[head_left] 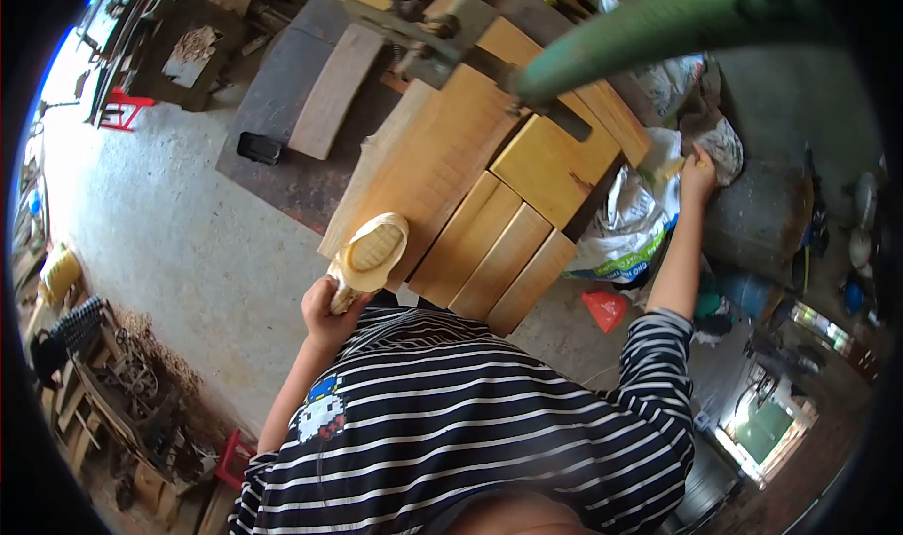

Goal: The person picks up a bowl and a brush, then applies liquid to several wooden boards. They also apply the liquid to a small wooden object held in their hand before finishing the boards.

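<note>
**Carving held at the planks' near edge**

Left hand [324, 314] is closed round the base of a pale carving [372, 251], at the near edge of the planks [489, 243]. Right hand [698, 176] is stretched out to a yellow piece [670, 168] above the sack [630, 225]; its grip is unclear. Open floor [169, 225] lies to the left.

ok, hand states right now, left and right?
Left hand: closed, holding a carved wooden piece.
Right hand: stretched out, on a small yellow object; whether it grips cannot be told.
</note>
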Tool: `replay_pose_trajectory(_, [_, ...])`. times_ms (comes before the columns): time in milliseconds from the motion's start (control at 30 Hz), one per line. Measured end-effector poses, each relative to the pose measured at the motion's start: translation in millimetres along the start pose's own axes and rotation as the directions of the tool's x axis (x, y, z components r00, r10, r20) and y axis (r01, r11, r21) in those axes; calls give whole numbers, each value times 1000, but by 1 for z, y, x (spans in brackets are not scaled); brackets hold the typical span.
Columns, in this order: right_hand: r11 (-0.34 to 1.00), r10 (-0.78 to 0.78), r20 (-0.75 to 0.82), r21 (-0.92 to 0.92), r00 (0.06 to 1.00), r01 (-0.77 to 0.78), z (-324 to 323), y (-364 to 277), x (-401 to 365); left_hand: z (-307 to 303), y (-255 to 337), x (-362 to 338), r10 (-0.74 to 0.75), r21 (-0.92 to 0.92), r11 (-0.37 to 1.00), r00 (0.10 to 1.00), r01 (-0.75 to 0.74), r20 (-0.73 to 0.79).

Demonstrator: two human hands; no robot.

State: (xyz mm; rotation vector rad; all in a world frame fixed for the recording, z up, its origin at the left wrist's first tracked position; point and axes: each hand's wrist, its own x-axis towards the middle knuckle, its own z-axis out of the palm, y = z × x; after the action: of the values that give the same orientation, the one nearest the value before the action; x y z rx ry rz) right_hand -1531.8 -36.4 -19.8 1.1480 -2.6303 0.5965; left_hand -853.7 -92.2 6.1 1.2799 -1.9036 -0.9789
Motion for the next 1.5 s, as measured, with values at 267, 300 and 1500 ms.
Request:
replay_pose_trajectory(267, [970, 118, 263, 174, 958, -167, -27, -204, -111, -35, -8, 64, 79, -90, 995, 943, -52, 323])
replay_pose_trajectory(300, [904, 202, 376, 283, 905, -319, -43, -240, -129, -42, -13, 72, -15, -179, 981, 938, 81, 347])
replay_pose_trajectory(1500, [800, -501, 230, 490, 834, 346, 133, -583, -94, -211, -126, 162, 181, -58, 982, 805, -180, 565])
